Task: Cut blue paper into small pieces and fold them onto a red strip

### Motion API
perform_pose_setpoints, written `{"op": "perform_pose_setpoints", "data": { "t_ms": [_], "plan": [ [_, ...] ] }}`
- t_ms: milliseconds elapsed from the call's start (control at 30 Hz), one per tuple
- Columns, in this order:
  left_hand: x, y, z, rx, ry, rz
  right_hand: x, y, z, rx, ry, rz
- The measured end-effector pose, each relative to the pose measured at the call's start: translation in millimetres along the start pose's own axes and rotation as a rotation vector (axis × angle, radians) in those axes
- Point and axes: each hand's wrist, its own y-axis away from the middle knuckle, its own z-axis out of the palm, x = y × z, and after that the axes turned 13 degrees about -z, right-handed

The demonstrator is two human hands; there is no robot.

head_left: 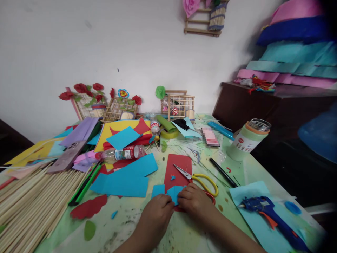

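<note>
Between my two hands is a small piece of blue paper (174, 192), raised a little over a red sheet (178, 162). My left hand (156, 218) is closed on its left edge, fingers curled. My right hand (194, 201) pinches the opposite edge, its fingertips partly hidden. Scissors (200, 178) with one yellow and one red handle lie on the red sheet, just beyond my right hand, blades apart. A tiny blue scrap (173, 177) rests beside the blades. Another blue paper piece (158, 190) lies flat past my left hand.
Bamboo sticks (34, 200) and a green-black cutter (84, 184) lie left. Blue sheets (126, 181) and a plastic bottle (122, 153) lie ahead. On the right are a black marker (223, 172), a jar (247, 140) and a blue glue gun (273, 216). Paper-flower frames (118, 109) lean on the wall.
</note>
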Motion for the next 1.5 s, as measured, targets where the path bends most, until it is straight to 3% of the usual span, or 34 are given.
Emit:
{"op": "perform_pose_setpoints", "data": {
  "t_ms": [200, 467, 900, 1100, 1500],
  "plan": [
    [-4, 3, 8.0, 0.124, -0.049, 0.037, -7, -6, 2, 0.099, 0.085, -0.074],
    [2, 6, 2.3, 0.076, -0.096, -0.08, -7, -5, 0, 0.035, -0.077, 0.201],
    [3, 15, -3.1, 0.048, -0.12, 0.076, -11, -22, -8, -0.083, -0.054, 0.451],
    [0, 16, -1.5, 0.027, 0.006, 0.021, -11, -28, -5, -0.136, 0.046, 0.465],
    [-4, 19, 3.0, 0.055, -0.099, 0.08, -8, -37, 2, -0.187, 0.106, 0.431]
  ]
}}
